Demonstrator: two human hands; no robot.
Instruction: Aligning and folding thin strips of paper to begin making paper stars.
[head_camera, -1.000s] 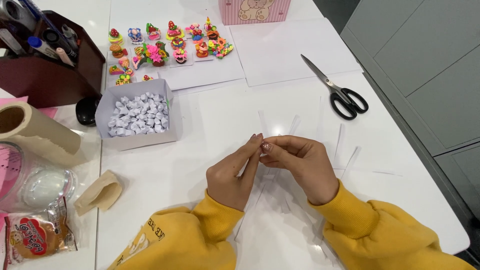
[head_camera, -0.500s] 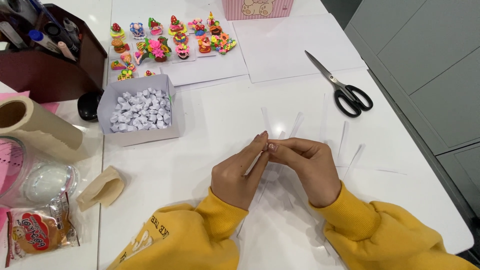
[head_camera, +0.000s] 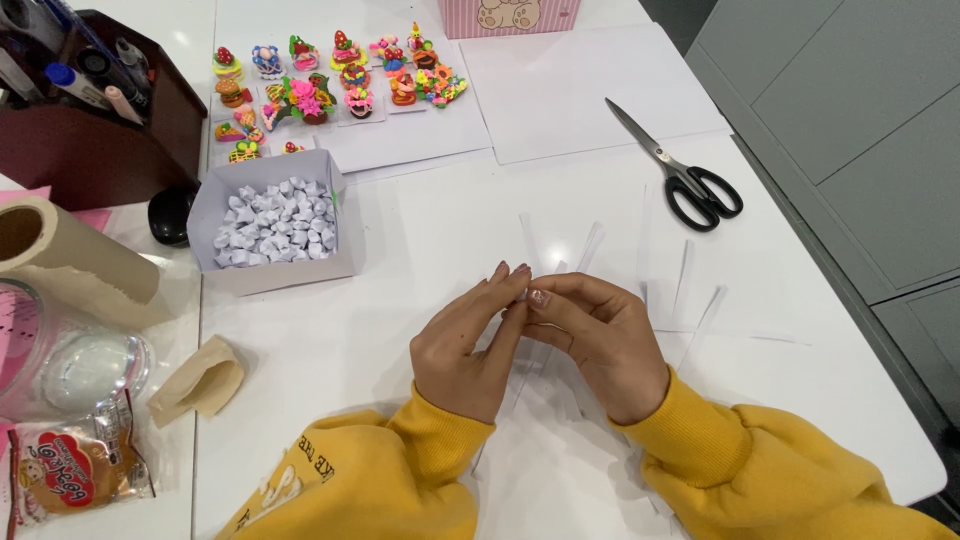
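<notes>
My left hand (head_camera: 465, 340) and my right hand (head_camera: 600, 335) meet fingertip to fingertip over the white table (head_camera: 400, 330), both in yellow sleeves. Together they pinch a narrow white paper strip (head_camera: 522, 345) that hangs down between them, mostly hidden by the fingers. Several more loose white paper strips (head_camera: 690, 290) lie fanned out on the table behind and beneath my hands. A small white paper box (head_camera: 275, 225) filled with several tiny folded white paper stars stands to the left of my hands.
Black-handled scissors (head_camera: 680, 170) lie at the right back. Several colourful small clay figures (head_camera: 330, 80) sit on white sheets at the back. A dark pen holder (head_camera: 90, 100), a paper roll (head_camera: 70, 255), a clear round container (head_camera: 70, 360) and a snack packet (head_camera: 70, 470) crowd the left side.
My fingertips have shifted slightly around the strip, with my left fingers now stretched upward over it. The hands stay at the same spot.
</notes>
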